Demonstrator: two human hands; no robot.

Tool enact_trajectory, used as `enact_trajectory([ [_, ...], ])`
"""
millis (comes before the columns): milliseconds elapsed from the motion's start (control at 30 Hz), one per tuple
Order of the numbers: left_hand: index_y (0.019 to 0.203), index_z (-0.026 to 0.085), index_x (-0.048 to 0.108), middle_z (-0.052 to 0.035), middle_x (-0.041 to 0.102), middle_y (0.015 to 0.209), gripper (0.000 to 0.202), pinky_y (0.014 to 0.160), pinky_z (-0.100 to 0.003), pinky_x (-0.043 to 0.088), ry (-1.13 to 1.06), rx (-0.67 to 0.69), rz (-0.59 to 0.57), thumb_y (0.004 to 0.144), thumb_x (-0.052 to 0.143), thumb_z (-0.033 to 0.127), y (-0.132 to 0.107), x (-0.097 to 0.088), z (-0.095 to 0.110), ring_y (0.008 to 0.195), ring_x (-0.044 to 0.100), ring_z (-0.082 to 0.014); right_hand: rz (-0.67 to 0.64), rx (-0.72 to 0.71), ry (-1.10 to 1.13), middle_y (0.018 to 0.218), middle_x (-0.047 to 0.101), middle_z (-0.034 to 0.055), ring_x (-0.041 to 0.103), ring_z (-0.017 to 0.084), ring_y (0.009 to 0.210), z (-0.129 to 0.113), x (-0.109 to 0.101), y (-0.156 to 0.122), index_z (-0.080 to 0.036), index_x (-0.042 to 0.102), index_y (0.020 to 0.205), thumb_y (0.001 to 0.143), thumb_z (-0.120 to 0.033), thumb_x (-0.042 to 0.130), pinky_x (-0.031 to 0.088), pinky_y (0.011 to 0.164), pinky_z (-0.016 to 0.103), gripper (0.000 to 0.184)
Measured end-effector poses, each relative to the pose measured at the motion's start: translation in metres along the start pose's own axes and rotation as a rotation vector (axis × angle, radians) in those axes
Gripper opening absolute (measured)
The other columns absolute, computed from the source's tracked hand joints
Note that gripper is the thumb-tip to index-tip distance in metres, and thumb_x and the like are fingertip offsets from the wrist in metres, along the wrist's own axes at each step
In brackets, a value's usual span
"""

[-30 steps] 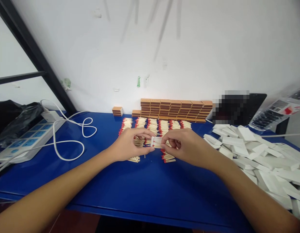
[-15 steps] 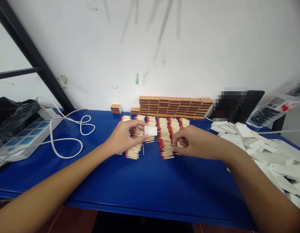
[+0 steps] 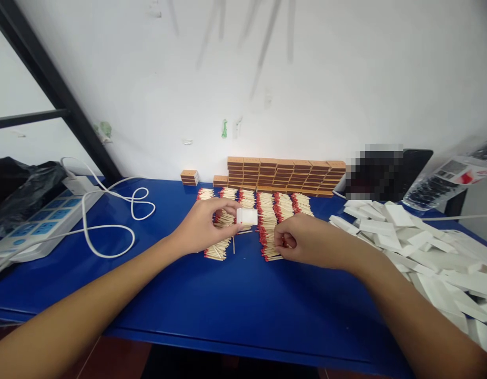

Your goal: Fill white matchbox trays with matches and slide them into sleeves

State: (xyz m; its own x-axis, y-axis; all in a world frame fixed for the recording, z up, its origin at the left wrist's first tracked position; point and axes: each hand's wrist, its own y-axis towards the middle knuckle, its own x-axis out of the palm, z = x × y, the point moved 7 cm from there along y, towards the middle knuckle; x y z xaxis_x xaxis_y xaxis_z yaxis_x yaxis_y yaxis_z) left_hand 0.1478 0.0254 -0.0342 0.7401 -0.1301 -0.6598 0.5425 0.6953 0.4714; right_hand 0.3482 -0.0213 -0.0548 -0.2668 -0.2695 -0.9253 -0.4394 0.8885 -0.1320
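My left hand (image 3: 202, 226) holds a small white matchbox tray (image 3: 247, 216) between thumb and fingers, a little above the blue table (image 3: 212, 295). Under and behind it lie rows of red-tipped matches (image 3: 267, 221). My right hand (image 3: 306, 239) rests on the matches to the right, fingers curled in a pinch at the near end of a row; what they grip is hidden.
A wall of stacked brown matchboxes (image 3: 283, 176) stands at the back against the white wall. A heap of white box sleeves (image 3: 417, 247) fills the right side. A power strip (image 3: 46, 221) and a white cable (image 3: 109, 226) lie at the left.
My hands came apart: the left kept the white tray and lifted it slightly, the right dropped down onto the matches and closed in a pinch.
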Motion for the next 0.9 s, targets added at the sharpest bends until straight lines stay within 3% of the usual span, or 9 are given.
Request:
enact_trajectory([
  [233,0.113,0.019,0.073,-0.0038,0.079,0.102,0.032,0.086,-0.031,0.059,-0.013,0.028,-0.003,0.082,0.081,0.025,-0.001,0.001,0.003,0.087,0.072,-0.0169,-0.056,0.04,0.037,0.069,0.067,-0.0012,0.055,0.014,0.06,-0.002,0.004,0.002,-0.022,0.065,0.072,0.073,-0.016,0.065,0.036,0.055,0.027,0.006],
  [367,0.112,0.02,0.073,-0.003,0.079,0.101,0.03,0.086,-0.031,0.058,-0.008,0.032,-0.018,0.083,0.081,0.025,0.0,0.001,0.004,0.088,0.072,-0.0165,-0.055,0.037,0.167,0.068,0.064,-0.0024,0.052,0.013,0.06,0.004,0.002,0.002,-0.021,0.065,0.074,0.074,-0.02,0.068,0.037,0.055,0.026,0.003],
  [567,0.119,0.02,0.074,-0.005,0.081,0.104,0.038,0.086,-0.032,0.059,-0.092,-0.021,-0.112,0.083,0.082,0.031,-0.002,0.008,0.002,0.094,0.075,-0.0199,0.149,-0.064,0.3,0.061,0.054,-0.0042,0.045,0.012,0.058,-0.002,-0.019,0.001,-0.021,0.068,0.081,0.086,-0.034,0.067,0.035,0.055,0.025,0.014],
  [900,0.118,0.02,0.073,-0.0039,0.081,0.109,0.037,0.093,-0.032,0.058,-0.207,0.008,-0.212,0.083,0.084,0.027,-0.003,0.014,0.014,0.101,0.077,-0.0204,0.361,-0.156,0.08,0.063,0.054,-0.0036,0.048,0.012,0.059,-0.025,-0.014,0.005,-0.02,0.066,0.079,0.084,-0.019,0.067,0.032,0.059,0.025,0.006],
])
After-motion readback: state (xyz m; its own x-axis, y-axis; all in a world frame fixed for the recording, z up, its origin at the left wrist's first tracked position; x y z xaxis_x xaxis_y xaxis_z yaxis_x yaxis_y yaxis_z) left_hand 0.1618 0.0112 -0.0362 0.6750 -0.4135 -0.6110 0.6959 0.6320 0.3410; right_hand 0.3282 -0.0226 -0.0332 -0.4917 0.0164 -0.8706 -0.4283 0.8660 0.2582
